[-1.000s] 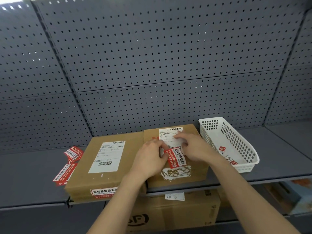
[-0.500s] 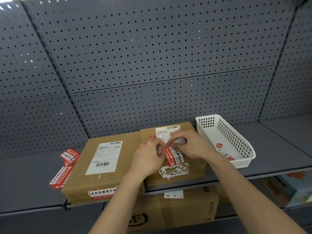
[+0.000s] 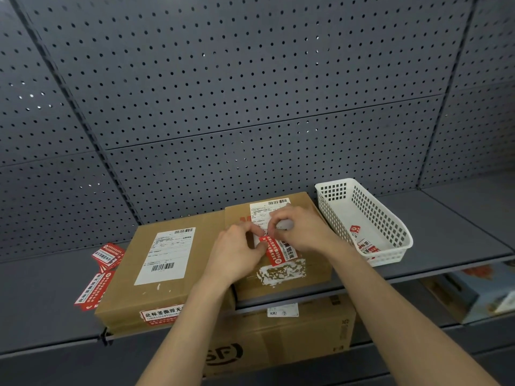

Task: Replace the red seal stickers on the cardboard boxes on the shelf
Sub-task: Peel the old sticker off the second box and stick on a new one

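Both hands work over the right-hand cardboard box (image 3: 278, 277) on the shelf (image 3: 446, 235). The left hand (image 3: 237, 252) has thumb and fingertips pinched together on the upper left corner of a red seal sticker (image 3: 278, 252), which lies tilted on the box top between the two hands. The right hand (image 3: 303, 229) rests curled on the box just right of the sticker, fingertips pressed against the white shipping label (image 3: 263, 211); whether it grips anything I cannot tell. Just below the sticker is a patch of torn white residue (image 3: 281, 271). Left of the left hand, touching that box, sits a second cardboard box (image 3: 156, 274) with its own red sticker on the front edge. Further left lie loose red stickers (image 3: 96, 280). Right of the right hand stands a white basket (image 3: 390, 218) with a few more stickers inside.
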`<action>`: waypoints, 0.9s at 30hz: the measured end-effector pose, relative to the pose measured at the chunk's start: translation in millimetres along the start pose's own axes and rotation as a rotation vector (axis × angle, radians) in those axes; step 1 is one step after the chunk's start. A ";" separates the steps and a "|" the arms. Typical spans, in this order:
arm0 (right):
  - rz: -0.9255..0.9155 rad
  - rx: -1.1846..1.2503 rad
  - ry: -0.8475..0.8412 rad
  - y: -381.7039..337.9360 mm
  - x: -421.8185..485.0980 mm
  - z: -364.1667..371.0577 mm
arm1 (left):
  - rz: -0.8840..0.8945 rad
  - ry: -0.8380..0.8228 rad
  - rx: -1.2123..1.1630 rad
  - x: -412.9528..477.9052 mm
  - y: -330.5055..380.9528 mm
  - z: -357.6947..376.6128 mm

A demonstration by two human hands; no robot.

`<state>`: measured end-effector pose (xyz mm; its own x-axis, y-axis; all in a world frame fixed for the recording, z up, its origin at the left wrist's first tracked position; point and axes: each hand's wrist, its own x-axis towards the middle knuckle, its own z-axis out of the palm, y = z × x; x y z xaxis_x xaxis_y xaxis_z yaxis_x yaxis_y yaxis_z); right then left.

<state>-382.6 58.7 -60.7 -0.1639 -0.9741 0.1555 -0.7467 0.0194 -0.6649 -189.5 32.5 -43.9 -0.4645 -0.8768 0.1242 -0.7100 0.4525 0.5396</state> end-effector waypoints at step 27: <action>-0.025 0.049 0.026 -6.7 -19.2 -11.3 | -0.038 -0.042 0.003 3.6 13.1 -8.3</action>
<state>-381.7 79.8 -51.0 -0.1626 -0.9680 0.1913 -0.7182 -0.0168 -0.6957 -196.1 34.0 -29.5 -0.4588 -0.8859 0.0689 -0.7291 0.4197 0.5406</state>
